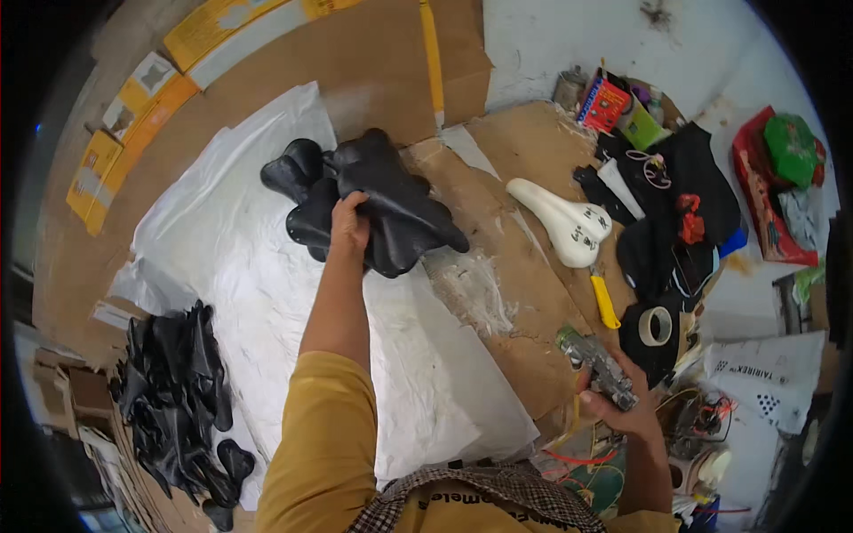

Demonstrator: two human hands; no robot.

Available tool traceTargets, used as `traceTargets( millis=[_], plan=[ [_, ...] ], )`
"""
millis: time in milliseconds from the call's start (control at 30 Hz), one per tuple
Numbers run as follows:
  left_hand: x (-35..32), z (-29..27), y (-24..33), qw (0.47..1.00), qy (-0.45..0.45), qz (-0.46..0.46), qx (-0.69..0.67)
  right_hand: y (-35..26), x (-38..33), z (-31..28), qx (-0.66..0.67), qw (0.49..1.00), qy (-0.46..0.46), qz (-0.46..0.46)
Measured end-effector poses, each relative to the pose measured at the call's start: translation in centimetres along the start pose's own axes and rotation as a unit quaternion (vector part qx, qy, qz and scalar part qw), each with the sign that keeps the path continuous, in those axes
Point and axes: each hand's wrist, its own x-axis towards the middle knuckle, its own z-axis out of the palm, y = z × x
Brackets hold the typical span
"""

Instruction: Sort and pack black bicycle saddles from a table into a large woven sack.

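My left hand (349, 226) is stretched forward and grips a black bicycle saddle cover (400, 204) that lies on a small pile of black saddles (298, 169) over a white plastic sheet (240, 266). My right hand (622, 409) is low at the right and holds a grey metal staple gun (600, 369) pointing up and left. A white saddle base (569, 226) lies on the cardboard between the two hands, apart from both.
A heap of black saddle covers (178, 400) sits at the lower left. A yellow-handled knife (605, 302), a tape roll (656, 325), black fabric (684, 204), small boxes (609, 102) and a red bag (773, 186) crowd the right side. Flattened cardboard (355, 53) covers the far floor.
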Motion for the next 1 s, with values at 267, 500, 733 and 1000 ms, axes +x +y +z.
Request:
traceTargets(
  millis=[267, 500, 733, 1000],
  plan=[
    [-12.9, -9.3, 17.9, 0.964, -0.046, 0.262, -0.013, -1.5, -0.5, 3.7, 0.063, 0.995, -0.071, 0.018],
    [-24.2, -25.3, 26.7, 0.811, 0.374, 0.361, -0.268, -6.5, 1.6, 5.2, 0.060, 0.993, -0.089, -0.045],
    [-12.7, -20.8, 11.1, 0.956, 0.254, 0.111, -0.096, -6.8, 0.7, 3.9, 0.007, 0.994, -0.059, -0.095],
    [-1.5, -10.4, 4.7, 0.958, 0.216, 0.014, 0.186, -7.8, 3.0, 3.3, -0.038, 0.994, 0.004, -0.099]
  ],
)
